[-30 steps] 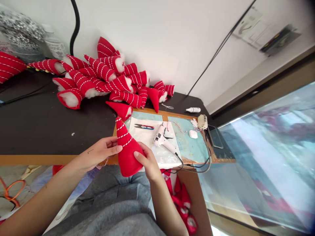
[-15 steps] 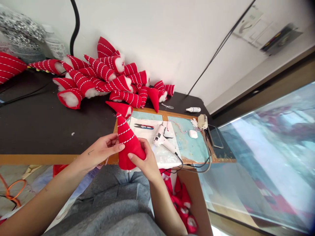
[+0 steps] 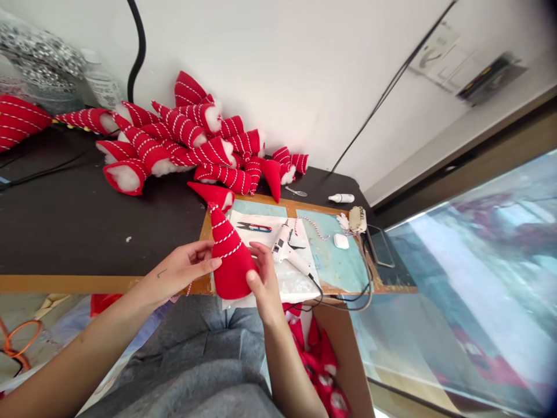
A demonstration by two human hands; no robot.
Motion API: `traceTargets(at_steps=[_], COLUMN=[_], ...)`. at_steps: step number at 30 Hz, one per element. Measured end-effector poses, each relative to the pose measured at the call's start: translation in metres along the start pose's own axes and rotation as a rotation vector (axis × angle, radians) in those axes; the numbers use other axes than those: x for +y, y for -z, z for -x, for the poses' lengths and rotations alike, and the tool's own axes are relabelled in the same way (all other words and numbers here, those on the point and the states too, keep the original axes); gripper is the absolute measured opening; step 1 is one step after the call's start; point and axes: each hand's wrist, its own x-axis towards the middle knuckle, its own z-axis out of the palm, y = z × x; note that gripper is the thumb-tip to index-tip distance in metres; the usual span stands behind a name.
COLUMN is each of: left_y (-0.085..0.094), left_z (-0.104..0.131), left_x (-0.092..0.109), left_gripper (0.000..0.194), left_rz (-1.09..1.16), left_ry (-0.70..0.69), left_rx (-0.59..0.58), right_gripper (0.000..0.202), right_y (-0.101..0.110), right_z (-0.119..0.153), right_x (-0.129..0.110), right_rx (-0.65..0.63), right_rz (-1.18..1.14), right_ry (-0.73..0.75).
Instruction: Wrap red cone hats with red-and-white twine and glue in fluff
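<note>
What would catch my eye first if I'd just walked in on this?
Probably the heap of red cones wound with white twisted cord, piled at the back of the dark table against the white wall. Next, nearer the front edge, the partly wound red cone held between the left hand and the right hand. Just right of it, a white glue gun lies on a white sheet.

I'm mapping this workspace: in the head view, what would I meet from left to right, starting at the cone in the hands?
Red fabric cone with white cord stripes, white plastic glue gun, small rounded white case, cream block with dark markings, dark flat phone-like slab.
</note>
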Motion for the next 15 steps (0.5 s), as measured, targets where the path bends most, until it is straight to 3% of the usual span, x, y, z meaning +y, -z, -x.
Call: traceTargets(at_steps=[3,6,10,12,15], left_y=[0.003,0.005,0.005,0.004,0.005], left_z=[-0.001,-0.001,0.001,0.002,0.001], left_x=[-0.004,-0.004,-0.002,-0.002,-0.004], left_gripper=[0.056,0.057,0.054,0.053,0.051], left_rz=[-0.020,0.023,0.075,0.065,0.006], left_ry=[0.005,0.023,0.051,0.052,0.029], left_rx=[0.011,-0.022,-0.125,-0.131,-0.040], right_gripper=[0.066,0.057,0.066,0.067,0.066], right_y=[-0.001,-0.003,-0.004,-0.004,-0.005], right_z=[0.000,-0.003,-0.007,-0.007,-0.004], right_x=[-0.005,-0.001,0.009,0.010,0.006], right_rx=[-0.078,-0.109,-0.114,-0.096,-0.040], right_rz=[0.069,-0.100,-0.310,-0.303,-0.141], right_ry=[-0.040,-0.125,-0.249,-0.259,-0.176])
